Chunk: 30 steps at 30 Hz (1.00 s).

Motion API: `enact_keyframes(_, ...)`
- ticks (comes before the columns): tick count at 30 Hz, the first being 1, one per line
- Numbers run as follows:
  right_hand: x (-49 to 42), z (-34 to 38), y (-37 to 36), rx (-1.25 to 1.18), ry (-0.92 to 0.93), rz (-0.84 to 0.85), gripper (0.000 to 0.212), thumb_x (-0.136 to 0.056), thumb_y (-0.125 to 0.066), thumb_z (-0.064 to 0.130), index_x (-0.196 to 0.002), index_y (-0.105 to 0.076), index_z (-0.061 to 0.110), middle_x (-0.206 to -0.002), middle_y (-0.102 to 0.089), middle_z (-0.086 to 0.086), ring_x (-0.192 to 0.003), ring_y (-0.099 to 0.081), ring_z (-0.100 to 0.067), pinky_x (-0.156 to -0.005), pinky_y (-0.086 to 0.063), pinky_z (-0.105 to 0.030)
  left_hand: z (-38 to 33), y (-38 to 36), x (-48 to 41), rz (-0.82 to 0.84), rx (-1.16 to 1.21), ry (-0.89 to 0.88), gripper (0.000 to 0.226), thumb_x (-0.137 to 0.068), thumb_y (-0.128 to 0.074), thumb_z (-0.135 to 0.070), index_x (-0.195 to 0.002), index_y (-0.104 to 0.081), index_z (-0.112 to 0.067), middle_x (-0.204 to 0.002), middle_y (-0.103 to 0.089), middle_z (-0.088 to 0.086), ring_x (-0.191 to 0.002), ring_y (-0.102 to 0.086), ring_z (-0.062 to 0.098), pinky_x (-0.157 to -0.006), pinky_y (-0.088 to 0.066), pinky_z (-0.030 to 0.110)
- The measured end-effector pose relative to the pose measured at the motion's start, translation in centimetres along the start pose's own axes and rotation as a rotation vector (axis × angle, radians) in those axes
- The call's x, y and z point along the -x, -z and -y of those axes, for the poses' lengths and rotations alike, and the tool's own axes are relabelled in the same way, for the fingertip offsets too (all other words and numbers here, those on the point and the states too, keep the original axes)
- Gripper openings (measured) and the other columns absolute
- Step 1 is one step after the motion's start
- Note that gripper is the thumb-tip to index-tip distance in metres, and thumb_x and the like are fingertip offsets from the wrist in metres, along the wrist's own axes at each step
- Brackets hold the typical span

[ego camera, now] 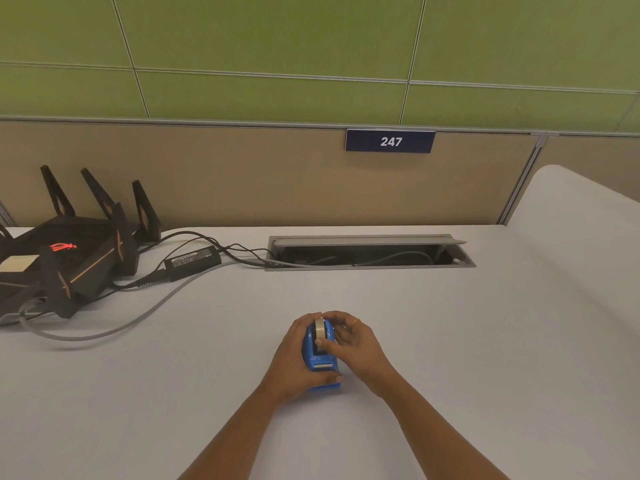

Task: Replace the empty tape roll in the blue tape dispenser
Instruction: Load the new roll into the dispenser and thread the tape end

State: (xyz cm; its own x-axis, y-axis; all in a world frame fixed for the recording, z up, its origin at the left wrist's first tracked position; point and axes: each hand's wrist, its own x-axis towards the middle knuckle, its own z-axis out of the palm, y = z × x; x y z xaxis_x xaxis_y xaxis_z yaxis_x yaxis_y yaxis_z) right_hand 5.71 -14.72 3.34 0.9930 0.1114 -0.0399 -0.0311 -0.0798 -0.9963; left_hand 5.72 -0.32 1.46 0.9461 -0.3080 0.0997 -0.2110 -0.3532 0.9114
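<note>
White worktop [450, 341] carries a blue dispenser [320, 358], near the cable hatch [367, 252]. Left hand [294, 355] clasps its body; right hand [353, 344] pinches the pale roll [319, 330] on top.

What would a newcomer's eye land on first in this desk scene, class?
Most likely the blue tape dispenser at the centre of the white desk, gripped by the left hand and right hand. Next, the black router at far left, and the 247 sign on the partition behind.
</note>
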Motion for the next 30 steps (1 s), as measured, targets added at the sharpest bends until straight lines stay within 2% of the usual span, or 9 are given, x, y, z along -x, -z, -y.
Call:
enact_keyframes(3,-0.04,-0.02,-0.10,-0.006,-0.004,-0.012,0.044,-0.078,-0.070,0.008,-0.118,-0.053,0.009,-0.113,-0.063,-0.003,-0.097,-0.063,-0.006,-0.070,-0.052,-0.008,0.02,0.01,0.00,0.001,0.006,-0.003,0.090,-0.057,-0.085,-0.021,-0.127,-0.029,-0.032,-0.131,-0.041,-0.006,-0.119,-0.047,0.016,-0.101,-0.046,0.034)
enact_keyframes(6,-0.11,-0.01,-0.37,-0.022,0.001,-0.050,0.038,-0.080,-0.069,0.014,-0.116,-0.056,0.008,-0.114,-0.065,-0.006,-0.095,-0.064,-0.004,-0.068,-0.052,-0.007,-0.11,0.04,0.08,-0.004,0.015,-0.013,0.088,-0.056,-0.085,-0.021,-0.123,-0.030,-0.036,-0.128,-0.043,-0.008,-0.118,-0.047,0.015,-0.101,-0.045,0.034)
enact_keyframes(9,-0.13,-0.09,-0.52,-0.025,0.014,-0.075,0.035,-0.082,-0.066,0.013,-0.115,-0.057,0.005,-0.113,-0.065,-0.008,-0.093,-0.064,-0.001,-0.067,-0.050,-0.005,-0.19,0.03,0.09,-0.008,0.014,-0.011,0.090,-0.056,-0.085,-0.020,-0.127,-0.030,-0.030,-0.131,-0.042,-0.004,-0.120,-0.046,0.016,-0.103,-0.044,0.036)
enact_keyframes(17,-0.04,0.04,-0.23,-0.041,0.001,-0.035,0.042,-0.080,-0.068,0.007,-0.119,-0.054,0.006,-0.117,-0.063,-0.008,-0.101,-0.063,-0.013,-0.072,-0.053,-0.008,-0.23,0.02,0.05,-0.004,0.007,-0.004,0.091,-0.057,-0.085,-0.019,-0.131,-0.030,-0.024,-0.132,-0.043,-0.002,-0.119,-0.047,0.016,-0.102,-0.045,0.034)
enact_keyframes(22,0.04,0.05,0.01,-0.035,-0.003,0.001,0.048,-0.077,-0.070,0.005,-0.121,-0.052,0.006,-0.120,-0.062,-0.010,-0.105,-0.062,-0.016,-0.077,-0.054,-0.011,-0.10,-0.02,0.01,-0.004,-0.002,-0.007,0.091,-0.057,-0.085,-0.020,-0.128,-0.029,-0.029,-0.129,-0.042,-0.007,-0.117,-0.047,0.012,-0.099,-0.044,0.026)
enact_keyframes(25,0.05,-0.04,0.05,-0.020,-0.008,0.005,0.050,-0.076,-0.071,0.005,-0.122,-0.051,0.007,-0.121,-0.061,-0.009,-0.106,-0.061,-0.016,-0.077,-0.053,-0.010,-0.01,-0.02,0.03,-0.006,0.000,-0.003,0.092,-0.056,-0.085,-0.021,-0.130,-0.030,-0.026,-0.131,-0.042,-0.005,-0.118,-0.047,0.014,-0.101,-0.045,0.030)
enact_keyframes(28,0.04,-0.10,0.03,-0.015,-0.012,0.002,0.050,-0.075,-0.072,0.005,-0.121,-0.052,0.008,-0.118,-0.062,-0.007,-0.104,-0.062,-0.014,-0.075,-0.054,-0.010,0.03,-0.03,0.02,-0.005,-0.002,-0.003,0.092,-0.057,-0.085,-0.021,-0.130,-0.030,-0.026,-0.131,-0.041,-0.005,-0.119,-0.046,0.014,-0.101,-0.045,0.031)
enact_keyframes(30,0.01,-0.12,-0.05,-0.022,-0.018,-0.011,0.046,-0.076,-0.072,0.007,-0.118,-0.054,0.009,-0.113,-0.063,-0.003,-0.097,-0.064,-0.005,-0.070,-0.053,-0.009,-0.01,-0.03,0.01,-0.003,-0.003,-0.006,0.091,-0.057,-0.085,-0.021,-0.128,-0.029,-0.030,-0.130,-0.041,-0.007,-0.118,-0.046,0.013,-0.100,-0.045,0.029)
